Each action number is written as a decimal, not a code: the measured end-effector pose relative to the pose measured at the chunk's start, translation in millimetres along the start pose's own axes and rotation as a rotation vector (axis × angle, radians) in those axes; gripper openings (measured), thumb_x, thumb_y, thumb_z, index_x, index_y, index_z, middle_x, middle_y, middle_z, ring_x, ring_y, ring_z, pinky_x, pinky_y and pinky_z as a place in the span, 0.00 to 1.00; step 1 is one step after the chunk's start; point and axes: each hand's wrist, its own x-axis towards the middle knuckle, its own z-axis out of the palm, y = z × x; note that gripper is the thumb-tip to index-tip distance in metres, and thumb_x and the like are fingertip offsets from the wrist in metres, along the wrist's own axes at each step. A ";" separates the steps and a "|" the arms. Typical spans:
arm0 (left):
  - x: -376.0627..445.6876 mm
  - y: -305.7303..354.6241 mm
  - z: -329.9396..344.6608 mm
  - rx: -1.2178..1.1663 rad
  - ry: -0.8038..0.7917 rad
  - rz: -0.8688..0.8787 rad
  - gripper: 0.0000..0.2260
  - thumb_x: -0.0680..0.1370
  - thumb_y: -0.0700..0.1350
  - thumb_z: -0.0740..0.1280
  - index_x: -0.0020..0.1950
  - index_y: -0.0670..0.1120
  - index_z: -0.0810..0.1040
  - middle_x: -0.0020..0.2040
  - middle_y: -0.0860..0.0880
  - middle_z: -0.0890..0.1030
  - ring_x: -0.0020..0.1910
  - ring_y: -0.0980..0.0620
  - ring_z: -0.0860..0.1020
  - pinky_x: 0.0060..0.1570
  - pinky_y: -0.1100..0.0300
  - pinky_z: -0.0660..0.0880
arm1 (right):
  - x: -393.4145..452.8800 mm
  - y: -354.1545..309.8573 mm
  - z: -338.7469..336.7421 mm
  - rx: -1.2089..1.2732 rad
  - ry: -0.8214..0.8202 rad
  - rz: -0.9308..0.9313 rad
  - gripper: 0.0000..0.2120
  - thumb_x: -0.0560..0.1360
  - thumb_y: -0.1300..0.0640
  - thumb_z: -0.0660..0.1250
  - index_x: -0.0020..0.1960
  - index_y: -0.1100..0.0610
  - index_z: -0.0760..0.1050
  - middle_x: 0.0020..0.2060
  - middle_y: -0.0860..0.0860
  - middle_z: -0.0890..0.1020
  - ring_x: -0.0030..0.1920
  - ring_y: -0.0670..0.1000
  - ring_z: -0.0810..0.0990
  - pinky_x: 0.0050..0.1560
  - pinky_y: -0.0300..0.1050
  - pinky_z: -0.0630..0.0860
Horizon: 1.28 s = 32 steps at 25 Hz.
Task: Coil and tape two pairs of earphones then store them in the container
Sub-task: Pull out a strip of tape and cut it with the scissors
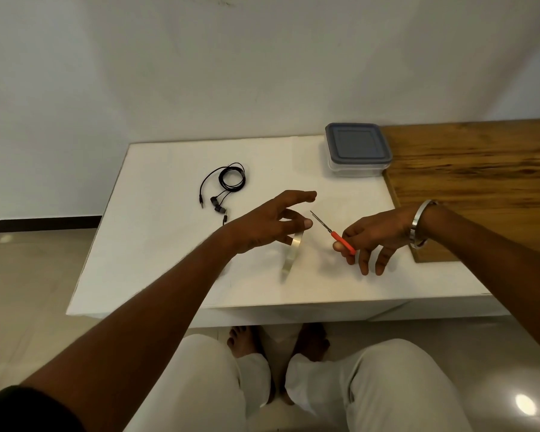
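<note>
Left hand (272,221) is spread above the tape roll (293,255), maybe touching it; right hand (376,236) pinches small scissors (332,232). Earphones (223,188) lie toward the table's (156,244) far edge, container (357,149) at its far right.

No text, label or number can be read anywhere.

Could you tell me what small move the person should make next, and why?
Probably lower the left hand onto the tape roll just beneath it. Its fingers are spread and hold nothing, while the right hand already grips the scissors. The earphones lie loosely coiled and, as far as shows, untaped; the container is still lidded.
</note>
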 end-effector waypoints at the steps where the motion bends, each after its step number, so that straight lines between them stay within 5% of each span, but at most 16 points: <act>1: 0.4 0.2 -0.6 -0.006 0.001 -0.003 0.25 0.78 0.45 0.68 0.73 0.56 0.66 0.70 0.59 0.67 0.57 0.57 0.76 0.44 0.65 0.78 | 0.4 -0.4 -0.6 0.008 0.001 -0.001 0.17 0.75 0.46 0.64 0.52 0.60 0.75 0.47 0.57 0.79 0.44 0.55 0.81 0.44 0.49 0.81; 4: 3.5 1.3 -2.6 0.022 -0.020 -0.012 0.25 0.78 0.46 0.68 0.73 0.57 0.65 0.71 0.59 0.66 0.60 0.56 0.76 0.44 0.66 0.78 | 2.7 -2.0 -2.8 0.014 0.000 -0.001 0.20 0.74 0.45 0.63 0.55 0.61 0.74 0.46 0.57 0.79 0.43 0.55 0.81 0.43 0.48 0.80; 12: 10.7 1.6 -3.8 0.051 -0.045 0.016 0.24 0.78 0.42 0.67 0.74 0.53 0.66 0.72 0.55 0.67 0.63 0.51 0.75 0.57 0.49 0.77 | 9.9 -6.3 -11.7 -0.052 -0.028 -0.010 0.18 0.75 0.46 0.64 0.54 0.61 0.75 0.44 0.56 0.79 0.43 0.55 0.80 0.43 0.47 0.80; 32: 13.5 1.0 -2.9 0.021 -0.109 0.002 0.25 0.78 0.42 0.68 0.73 0.54 0.66 0.71 0.56 0.68 0.64 0.52 0.75 0.56 0.51 0.78 | 14.7 -2.4 -28.4 -0.228 0.014 -0.072 0.10 0.77 0.51 0.64 0.48 0.58 0.76 0.40 0.54 0.79 0.39 0.52 0.79 0.40 0.43 0.78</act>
